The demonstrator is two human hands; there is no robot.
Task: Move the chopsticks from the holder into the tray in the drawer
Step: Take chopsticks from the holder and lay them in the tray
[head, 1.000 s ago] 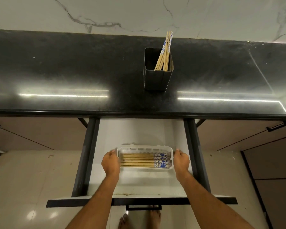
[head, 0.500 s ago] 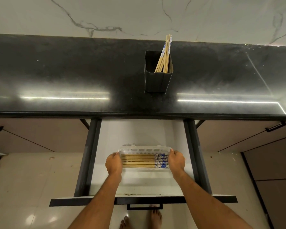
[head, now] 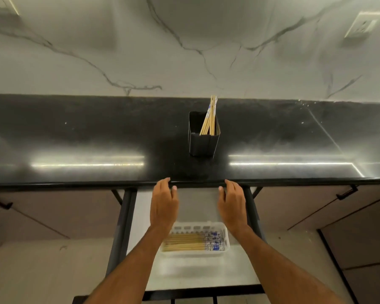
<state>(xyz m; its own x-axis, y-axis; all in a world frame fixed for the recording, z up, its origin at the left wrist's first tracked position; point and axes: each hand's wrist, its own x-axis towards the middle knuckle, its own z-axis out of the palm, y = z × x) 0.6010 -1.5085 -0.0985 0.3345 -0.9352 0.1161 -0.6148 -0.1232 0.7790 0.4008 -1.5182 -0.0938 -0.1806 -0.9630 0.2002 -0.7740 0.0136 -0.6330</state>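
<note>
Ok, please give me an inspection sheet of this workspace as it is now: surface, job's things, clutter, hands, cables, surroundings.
Surface: black counter, glossy, with light streaks.
Job's things: holder upright on the counter, a few chopsticks leaning in it; tray in the open drawer, more chopsticks lying flat in it.
Clutter: nothing seen.
Hands: left hand and right hand both empty, fingers straight, raised over the drawer near the counter edge.
Cables: nothing seen.
Surroundings: marble wall with a socket; cabinet doors either side of the drawer.
</note>
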